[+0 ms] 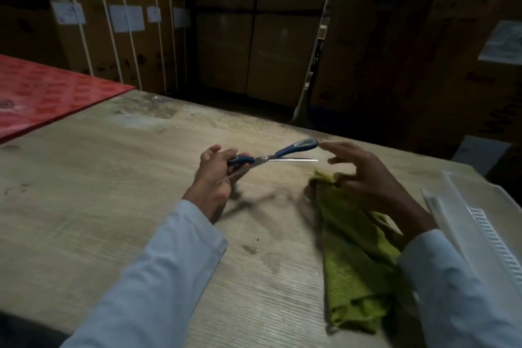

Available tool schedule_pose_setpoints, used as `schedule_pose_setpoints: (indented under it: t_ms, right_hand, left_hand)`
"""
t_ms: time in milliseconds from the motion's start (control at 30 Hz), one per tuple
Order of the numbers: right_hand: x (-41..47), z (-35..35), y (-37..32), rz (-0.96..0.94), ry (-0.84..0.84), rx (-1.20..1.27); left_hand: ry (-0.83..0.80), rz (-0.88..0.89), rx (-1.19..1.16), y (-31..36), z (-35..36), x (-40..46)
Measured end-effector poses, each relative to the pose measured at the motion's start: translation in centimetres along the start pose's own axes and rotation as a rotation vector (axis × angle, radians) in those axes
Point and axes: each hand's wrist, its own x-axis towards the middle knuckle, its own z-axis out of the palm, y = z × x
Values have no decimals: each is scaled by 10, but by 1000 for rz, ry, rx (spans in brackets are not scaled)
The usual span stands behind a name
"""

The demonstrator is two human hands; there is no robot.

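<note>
1. Our left hand (214,171) grips the scissors (265,159) by one handle, blades splayed above the table (113,178).
2. Our right hand (367,178), spread and empty over the cloth (353,263), should take the far handle, avoiding the blade.

Blue-handled scissors (264,159) gape wide open, apparently off the table (113,178); crumpled green cloth (353,263) lies beside them.

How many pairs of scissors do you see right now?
1. The scissors are held over the table by the left hand, spread wide open, with the right hand near the far handle. Another could lie hidden under the green cloth.
</note>
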Motion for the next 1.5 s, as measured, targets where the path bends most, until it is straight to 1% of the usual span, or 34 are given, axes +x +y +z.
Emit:
schedule_pose_setpoints:
  t_ms: [33,100,133,200,267,300,400,433,533,633,700,767,800,833,900,1000,1167,1367,1500]
  right_hand:
    - [3,3,0,-17,10,-64]
    - [6,10,2,-80,132,-182]
    - [6,13,1,-119,165,-174]
    - [9,20,-1,-169,143,-110]
    - [12,28,-1,-151,136,-42]
    - [12,32,-1,-149,132,-38]
    - [8,48,-1,-189,101,-126]
    - [7,52,-2,-169,115,-89]
    - [9,60,-4,-121,140,169]
    - [9,63,-7,-119,175,399]
    - [7,61,-11,-65,209,508]
    - [3,60,-13,-16,223,576]
    - [2,59,-12,1,219,587]
    - [2,58,-10,19,206,589]
    - [0,58,-6,70,167,601]
    - [-3,60,-2,155,110,557]
    - [-2,59,1,214,39,546]
    - [-4,63,-6,275,30,508]
    - [-9,39,-14,326,43,589]
  left_hand:
    - [3,-17,17,0,2,-2]
    - [5,-73,74,0,5,-6]
    - [1,-115,94,1,7,-9]
    - [-44,-213,103,1,9,-13]
    - [-108,-293,87,2,12,-18]
    - [-134,-317,76,3,13,-19]
    - [-227,-410,42,6,17,-29]
    - [-266,-451,40,5,19,-33]
    - [-347,-528,30,2,27,-45]
    - [-412,-506,85,-2,29,-50]
    - [-436,-467,251,-5,28,-50]
    - [-425,-345,525,-11,25,-48]
    - [-419,-255,627,-12,23,-47]
    - [-418,-168,676,-12,22,-45]
    - [-427,-59,673,-11,18,-42]
    - [-432,0,684,-9,14,-41]
    - [-435,11,703,-19,12,-39]
    - [-419,7,711,-30,13,-39]
    - [-434,23,642,-26,26,-50]
